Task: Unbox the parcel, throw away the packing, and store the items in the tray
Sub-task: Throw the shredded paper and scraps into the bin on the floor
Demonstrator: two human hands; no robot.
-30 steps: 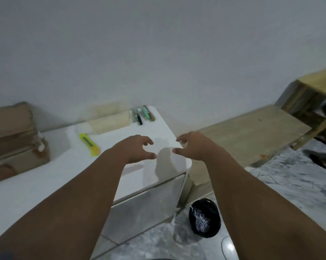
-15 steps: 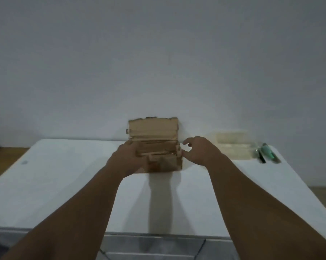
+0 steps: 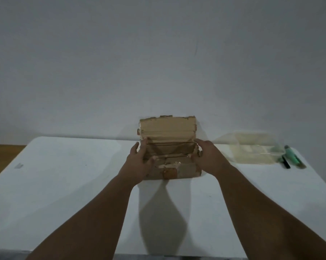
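Note:
A brown cardboard parcel box (image 3: 169, 162) stands at the back middle of the white table (image 3: 64, 194), its lid flap raised against the wall. Brown tape shows on its front. My left hand (image 3: 138, 164) grips the box's left side, with fingers curled over the rim. My right hand (image 3: 208, 158) holds the right side. I cannot tell what lies inside the box. A clear plastic tray (image 3: 252, 151) rests on the table to the right of the box.
Beside the tray's right edge lie a green marker (image 3: 292, 155) and a black pen (image 3: 286, 163). A small grey mark (image 3: 19, 166) sits near the table's left edge. The wall stands right behind the table.
The view swung from the table's right end and the floor bin to the box. Both hands, empty before, have closed on the box's two sides.

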